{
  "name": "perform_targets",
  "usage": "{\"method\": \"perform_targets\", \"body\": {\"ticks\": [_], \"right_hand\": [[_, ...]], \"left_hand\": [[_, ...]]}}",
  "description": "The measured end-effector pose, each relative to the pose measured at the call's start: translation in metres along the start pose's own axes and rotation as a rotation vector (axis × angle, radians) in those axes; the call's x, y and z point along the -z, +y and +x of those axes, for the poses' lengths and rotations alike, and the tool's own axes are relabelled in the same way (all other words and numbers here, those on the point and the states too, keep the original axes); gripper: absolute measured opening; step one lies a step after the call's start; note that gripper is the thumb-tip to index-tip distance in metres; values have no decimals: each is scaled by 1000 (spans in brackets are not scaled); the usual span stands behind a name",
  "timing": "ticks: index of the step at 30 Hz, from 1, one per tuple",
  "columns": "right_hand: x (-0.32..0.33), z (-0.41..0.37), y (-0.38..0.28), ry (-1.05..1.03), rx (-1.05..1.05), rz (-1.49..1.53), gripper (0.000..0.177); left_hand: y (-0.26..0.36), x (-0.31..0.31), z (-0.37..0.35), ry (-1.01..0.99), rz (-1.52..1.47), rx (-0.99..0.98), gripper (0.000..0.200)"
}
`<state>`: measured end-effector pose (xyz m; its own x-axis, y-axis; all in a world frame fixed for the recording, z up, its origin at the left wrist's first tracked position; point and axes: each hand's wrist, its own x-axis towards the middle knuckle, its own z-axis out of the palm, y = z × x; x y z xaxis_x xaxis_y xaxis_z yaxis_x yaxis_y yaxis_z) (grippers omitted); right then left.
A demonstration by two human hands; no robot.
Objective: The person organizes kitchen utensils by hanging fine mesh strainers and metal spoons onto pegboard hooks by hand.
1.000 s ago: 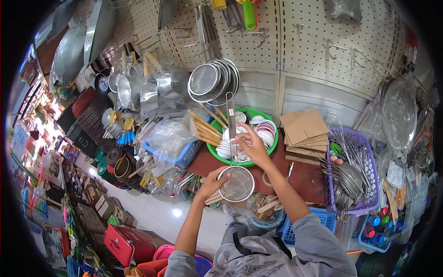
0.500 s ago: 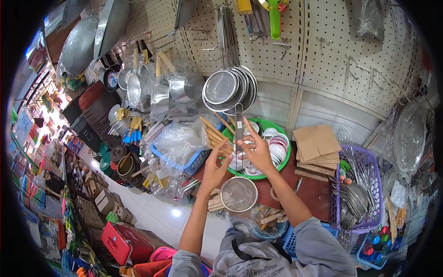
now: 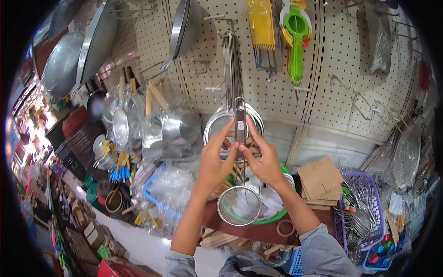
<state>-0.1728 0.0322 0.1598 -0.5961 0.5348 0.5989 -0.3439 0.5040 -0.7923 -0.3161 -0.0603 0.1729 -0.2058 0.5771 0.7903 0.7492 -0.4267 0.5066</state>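
A wire-mesh strainer point(image 3: 239, 206) hangs mesh-end down in front of me, its flat metal handle bearing a small white label. My left hand point(image 3: 216, 159) pinches the handle from the left, thumb and fingertips against it. From the other side my right hand point(image 3: 266, 162) grips the same handle, its thumb close to the left thumb. Just behind the handle, a bunch of similar strainers point(image 3: 233, 69) hangs from a pegboard hook, their mesh bowls partly hidden by my hands. Below, the mesh overlaps a green basin point(image 3: 272, 218) of white dishes.
Above is a pegboard point(image 3: 323, 55) with hooks, a green squeezer point(image 3: 296, 44) and a yellow packaged item point(image 3: 261, 23). Flattened cardboard point(image 3: 320, 177) and a purple basket point(image 3: 379, 221) of metal utensils stand right. Wrapped pots point(image 3: 180, 127) hang left.
My view has tilted up toward the pegboard. My left hand, apart from the handle with fingers spread before, now closes on it. The strainer and both hands are nearer the hanging bunch.
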Motion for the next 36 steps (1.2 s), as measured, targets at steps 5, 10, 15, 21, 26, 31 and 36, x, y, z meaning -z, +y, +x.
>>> {"method": "perform_targets", "body": {"ticks": [5, 10, 15, 21, 26, 31, 36], "right_hand": [[-3, 70, -23, 26, 81, -74, 78], [-8, 123, -41, 64, 130, -151, 80], [-9, 164, -45, 100, 196, -234, 81], [-8, 185, -50, 119, 119, -265, 81], [-6, 189, -42, 133, 155, -317, 81], [-4, 189, -41, 135, 205, -402, 81], [-5, 190, -35, 139, 120, -331, 80]], "left_hand": [[-19, 17, 69, 47, -86, -125, 64], [-34, 31, 126, 58, -63, -225, 65], [-52, 31, 166, 59, -112, -280, 66], [-72, 23, 190, 63, -161, -304, 65], [-80, 19, 195, 48, -168, -306, 65], [-83, 19, 196, 17, -186, -297, 65], [-89, 19, 197, -5, -121, -303, 64]]}}
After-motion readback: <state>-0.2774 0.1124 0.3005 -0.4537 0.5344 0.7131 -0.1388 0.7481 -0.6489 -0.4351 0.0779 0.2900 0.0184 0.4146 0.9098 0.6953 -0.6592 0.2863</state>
